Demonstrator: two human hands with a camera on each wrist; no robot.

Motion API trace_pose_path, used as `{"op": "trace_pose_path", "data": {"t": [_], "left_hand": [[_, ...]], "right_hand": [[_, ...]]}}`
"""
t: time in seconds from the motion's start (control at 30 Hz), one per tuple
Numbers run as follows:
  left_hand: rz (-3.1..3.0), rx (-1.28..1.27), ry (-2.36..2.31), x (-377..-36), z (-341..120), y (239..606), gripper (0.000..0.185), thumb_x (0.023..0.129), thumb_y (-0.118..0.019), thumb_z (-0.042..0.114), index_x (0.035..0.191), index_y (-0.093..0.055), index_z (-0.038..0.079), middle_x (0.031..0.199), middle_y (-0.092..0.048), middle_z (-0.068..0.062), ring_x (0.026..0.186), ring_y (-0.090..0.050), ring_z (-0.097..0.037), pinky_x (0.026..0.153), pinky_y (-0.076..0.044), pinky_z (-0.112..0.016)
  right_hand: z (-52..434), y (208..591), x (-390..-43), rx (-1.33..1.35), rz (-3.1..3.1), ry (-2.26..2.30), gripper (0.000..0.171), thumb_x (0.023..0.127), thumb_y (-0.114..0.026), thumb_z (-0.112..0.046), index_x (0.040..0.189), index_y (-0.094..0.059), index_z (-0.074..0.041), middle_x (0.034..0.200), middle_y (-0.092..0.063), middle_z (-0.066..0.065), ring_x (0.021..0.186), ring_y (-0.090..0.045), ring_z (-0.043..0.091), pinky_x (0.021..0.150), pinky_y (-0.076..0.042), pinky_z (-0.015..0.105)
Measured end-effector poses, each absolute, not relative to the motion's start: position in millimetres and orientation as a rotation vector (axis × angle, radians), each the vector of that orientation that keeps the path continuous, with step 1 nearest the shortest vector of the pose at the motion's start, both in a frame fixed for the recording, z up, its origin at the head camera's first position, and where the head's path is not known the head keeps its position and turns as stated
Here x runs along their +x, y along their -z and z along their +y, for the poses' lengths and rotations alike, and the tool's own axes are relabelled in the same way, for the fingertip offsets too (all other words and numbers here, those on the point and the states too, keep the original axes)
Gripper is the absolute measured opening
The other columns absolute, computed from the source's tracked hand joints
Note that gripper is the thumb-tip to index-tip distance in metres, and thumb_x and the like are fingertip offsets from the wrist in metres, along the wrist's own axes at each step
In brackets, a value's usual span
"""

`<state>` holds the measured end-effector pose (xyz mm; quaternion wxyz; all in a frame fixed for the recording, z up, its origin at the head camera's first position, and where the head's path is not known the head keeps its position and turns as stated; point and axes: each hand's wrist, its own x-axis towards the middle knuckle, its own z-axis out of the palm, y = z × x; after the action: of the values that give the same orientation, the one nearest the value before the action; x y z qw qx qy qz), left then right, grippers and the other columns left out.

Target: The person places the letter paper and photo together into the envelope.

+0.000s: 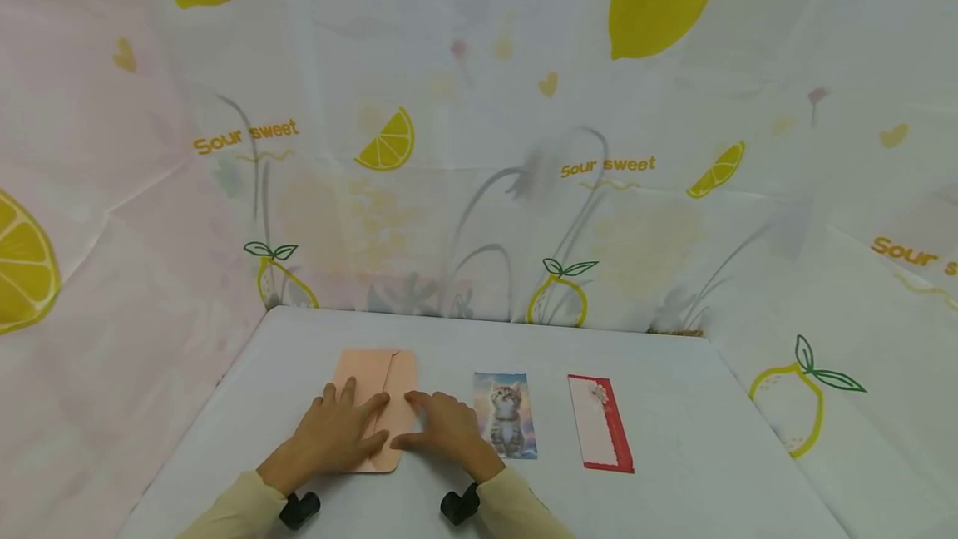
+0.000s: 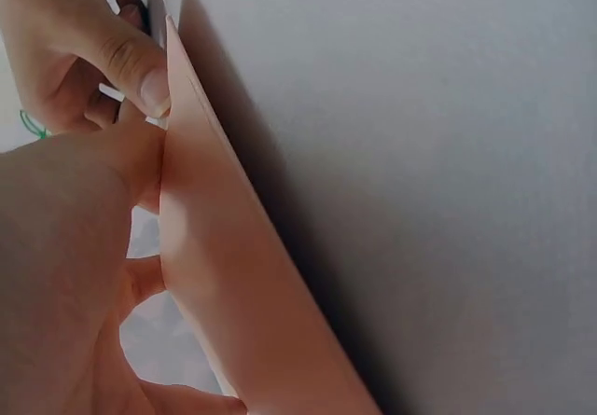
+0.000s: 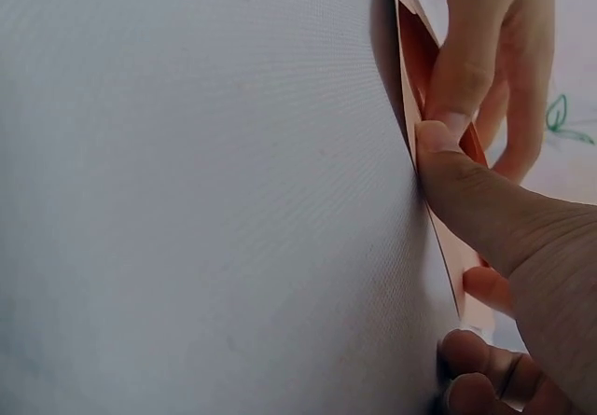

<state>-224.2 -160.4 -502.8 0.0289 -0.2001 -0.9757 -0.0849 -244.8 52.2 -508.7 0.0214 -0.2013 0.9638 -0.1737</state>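
Note:
A peach paper envelope (image 1: 402, 368) lies on the table with its seam side up. My left hand (image 1: 337, 431) rests on it, fingers spread and pressing the paper. At the envelope's right part, my right hand (image 1: 447, 431) touches the paper with the tips of thumb and index finger, which stand apart. In the right wrist view the envelope (image 3: 409, 89) gapes a little along one edge, and both thumbs meet there. The left wrist view shows the envelope (image 2: 233, 275) side-on, with the fingers of the left hand (image 2: 65, 238) along its upper face.
A kitten picture card (image 1: 509, 414) lies right of the envelope, partly behind my right hand. Farther right is a red and white card (image 1: 599, 422) with a flower. Behind the white table (image 1: 696, 406) hangs a lemon-print cloth (image 1: 479, 148).

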Motion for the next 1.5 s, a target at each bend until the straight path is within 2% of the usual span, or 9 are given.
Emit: {"op": "trace_pose_path", "data": {"t": [0.2,0.43,0.57,0.67,0.9,1.1,1.5], "left_hand": [[-3.036,-0.633,0.326,-227.8,-162.7,502.2,0.065,0.089,-0.068,0.063,0.14,-0.061,0.023,0.141,-0.047,-0.04,0.116,-0.05,-0.06,0.089,-0.045,-0.069],[-3.063,-0.629,0.393,-228.3,-166.1,501.6,0.077,0.081,-0.071,0.072,0.141,-0.058,0.024,0.144,-0.045,-0.039,0.117,-0.051,-0.058,0.076,-0.051,-0.065],[-3.082,-0.604,0.447,-227.9,-166.6,501.7,0.082,0.078,-0.074,0.073,0.142,-0.057,0.024,0.146,-0.043,-0.038,0.122,-0.047,-0.062,0.07,-0.052,-0.066],[-3.082,-0.59,0.461,-228.0,-166.5,502.4,0.083,0.076,-0.076,0.072,0.141,-0.057,0.025,0.146,-0.044,-0.036,0.122,-0.048,-0.06,0.067,-0.052,-0.064],[-3.064,-0.582,0.473,-227.3,-166.4,502.9,0.081,0.074,-0.078,0.072,0.138,-0.057,0.027,0.145,-0.047,-0.031,0.113,-0.054,-0.05,0.062,-0.052,-0.058],[-3.05,-0.574,0.466,-227.3,-165.8,504.6,0.081,0.073,-0.077,0.074,0.136,-0.057,0.028,0.144,-0.048,-0.03,0.111,-0.054,-0.048,0.061,-0.052,-0.056],[-3.05,-0.537,0.46,-227.3,-165.8,505.7,0.09,0.067,-0.074,0.084,0.137,-0.057,0.029,0.143,-0.049,-0.026,0.107,-0.054,-0.043,0.059,-0.051,-0.053]], "right_hand": [[53.0,509.1,-245.7,-0.622,2.982,0.533,0.078,0.076,-0.082,-0.064,0.142,-0.063,-0.027,0.106,-0.071,0.005,0.072,-0.06,0.014,0.051,-0.043,0.029],[56.2,509.8,-246.2,-0.643,2.952,0.569,0.079,0.076,-0.083,-0.062,0.143,-0.062,-0.027,0.106,-0.071,0.006,0.066,-0.051,0.008,0.05,-0.04,0.028],[58.2,509.1,-246.5,-0.654,2.928,0.59,0.079,0.077,-0.082,-0.061,0.144,-0.061,-0.026,0.097,-0.069,0.003,0.063,-0.044,0.007,0.05,-0.037,0.027],[59.0,510.2,-246.9,-0.668,2.917,0.604,0.077,0.079,-0.082,-0.06,0.144,-0.062,-0.026,0.089,-0.064,0.0,0.061,-0.04,0.007,0.049,-0.034,0.027],[60.3,512.6,-247.2,-0.696,2.909,0.625,0.074,0.081,-0.082,-0.057,0.144,-0.062,-0.025,0.084,-0.062,-0.001,0.061,-0.041,0.007,0.049,-0.035,0.027],[61.1,514.3,-249.5,-0.713,2.914,0.634,0.073,0.082,-0.081,-0.058,0.144,-0.062,-0.025,0.074,-0.053,-0.006,0.059,-0.04,0.006,0.048,-0.034,0.026],[60.5,512.6,-249.4,-0.711,2.894,0.693,0.072,0.081,-0.083,-0.055,0.143,-0.063,-0.024,0.08,-0.059,-0.006,0.062,-0.045,0.006,0.053,-0.04,0.028]]}}
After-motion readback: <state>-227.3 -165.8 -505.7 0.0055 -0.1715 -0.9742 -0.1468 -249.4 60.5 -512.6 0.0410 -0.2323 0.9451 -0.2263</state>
